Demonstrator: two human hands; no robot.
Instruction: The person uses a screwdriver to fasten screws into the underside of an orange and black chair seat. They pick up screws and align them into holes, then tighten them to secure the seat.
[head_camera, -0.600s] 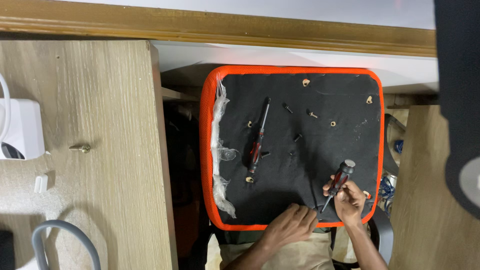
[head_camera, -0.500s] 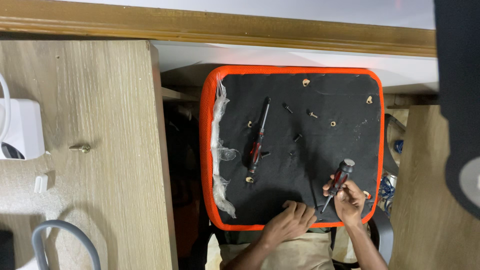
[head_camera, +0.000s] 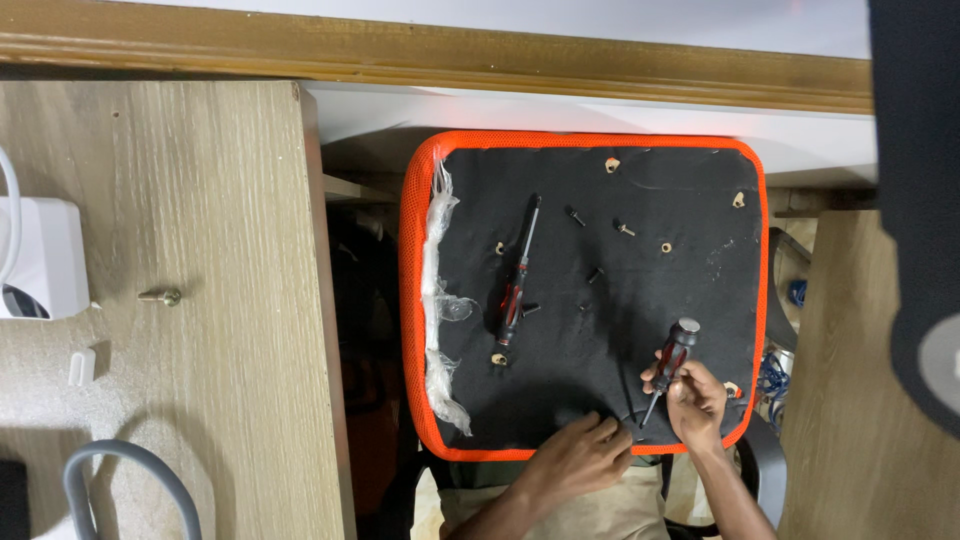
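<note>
Gripping a red-and-black screwdriver (head_camera: 669, 367) in the right hand (head_camera: 695, 400), fingers wrapped closed round the lower handle, shaft slanting down and to the left with the tip just above the near edge of the seat panel (head_camera: 680, 270). Wrist bent, forearm rising from the bottom of the view. Left hand (head_camera: 578, 457) lying palm-down on the near rim of the panel, fingers curled loosely and stretched toward the screwdriver tip, fingertips (head_camera: 612, 432) just beside it; cannot tell whether anything is pinched between them. Left forearm angled in from the lower middle, crossing over light trousers.

Black fabric underside with an orange border, lying flat between two wooden surfaces. Resting on the fabric, well apart from both hands: a second screwdriver (head_camera: 518, 275), same red-and-black handle, shaft pointing away; several dark bolts (head_camera: 575, 214) scattered near the middle; brass inserts (head_camera: 612, 165) near the far corners. Crumpled clear plastic wrap (head_camera: 440, 300) along the left border. On the wooden desk (head_camera: 200, 200) to the left, a lone brass screw (head_camera: 160, 296) and a white device (head_camera: 35, 258).
</note>
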